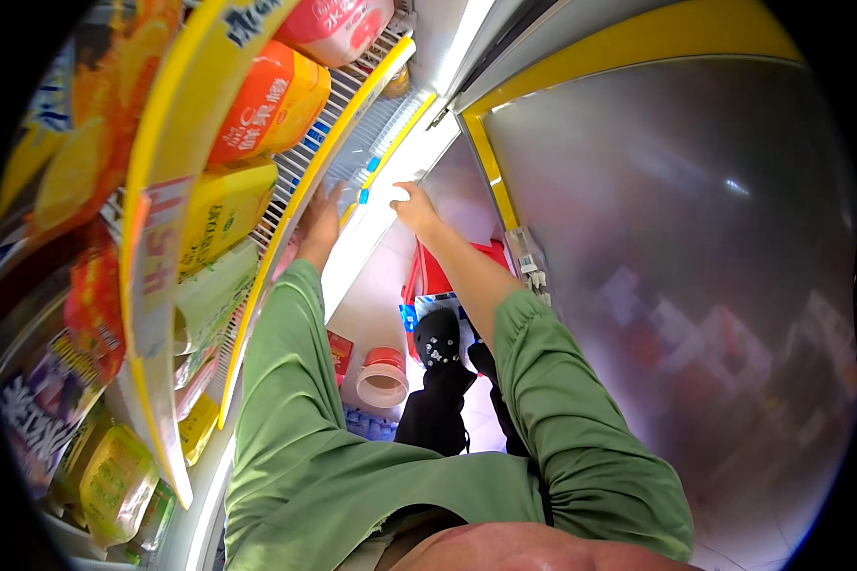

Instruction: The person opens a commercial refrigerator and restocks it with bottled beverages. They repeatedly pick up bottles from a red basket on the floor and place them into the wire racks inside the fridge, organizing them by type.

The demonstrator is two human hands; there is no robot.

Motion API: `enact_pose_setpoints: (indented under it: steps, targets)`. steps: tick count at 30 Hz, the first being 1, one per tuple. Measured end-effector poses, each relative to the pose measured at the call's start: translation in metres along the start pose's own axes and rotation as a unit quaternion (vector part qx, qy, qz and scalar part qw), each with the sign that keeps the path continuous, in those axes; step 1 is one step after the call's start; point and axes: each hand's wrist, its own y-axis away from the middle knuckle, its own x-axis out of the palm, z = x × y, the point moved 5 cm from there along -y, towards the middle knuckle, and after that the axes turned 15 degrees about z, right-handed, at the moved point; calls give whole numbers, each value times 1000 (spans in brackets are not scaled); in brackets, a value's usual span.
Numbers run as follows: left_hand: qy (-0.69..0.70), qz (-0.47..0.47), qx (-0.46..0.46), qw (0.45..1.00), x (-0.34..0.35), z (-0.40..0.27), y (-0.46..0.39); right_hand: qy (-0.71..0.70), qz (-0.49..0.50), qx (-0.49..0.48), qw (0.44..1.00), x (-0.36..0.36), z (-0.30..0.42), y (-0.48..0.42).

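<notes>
My left hand (320, 221) reaches in under a yellow-edged wire shelf of an upright drinks cooler, its fingers apart. Clear plastic bottles with blue caps (364, 195) lie close to its fingertips on the level below; whether the hand touches one cannot be told. My right hand (416, 208) hovers by the bright light strip (378, 214) along the cooler's opening. Its fingers are bent, with a gap at the thumb and nothing visible in them. Above the left hand, an orange drink bottle (264, 107) and a yellow drink bottle (228, 207) stand on the wire shelf.
The cooler's glass door (657, 235) hangs open on the right, with a yellow frame. Below lie a red bag (489, 253), a pinkish tub (383, 378) and shrink-wrapped bottles (371, 425). My black shoe (439, 339) is beside the bag. Packed drinks (118, 485) fill the left side.
</notes>
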Motion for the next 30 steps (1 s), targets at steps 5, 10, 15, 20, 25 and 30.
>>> enact_pose_setpoints:
  steps: [5, 10, 15, 20, 25, 30]
  targets:
    - [-25, 59, 85, 994, -47, -98, 87, -170, -114, 5, 979, -30, -61, 65]
    - [210, 42, 111, 971, -33, -133, 222, -136, -151, -198, 959, -42, 143, 234]
    - [344, 22, 207, 916, -168, -218, 363, 8, -198, -524, 828, -51, 385, 397]
    - [341, -122, 242, 900, -358, -250, 456, 102, -392, -659, 634, -74, 547, 585]
    - [294, -352, 271, 846, -546, -260, 548, -26, -374, -679, 632, -79, 597, 663]
    - [169, -516, 371, 753, -710, -293, 662, -42, -380, -620, 685, -88, 615, 662]
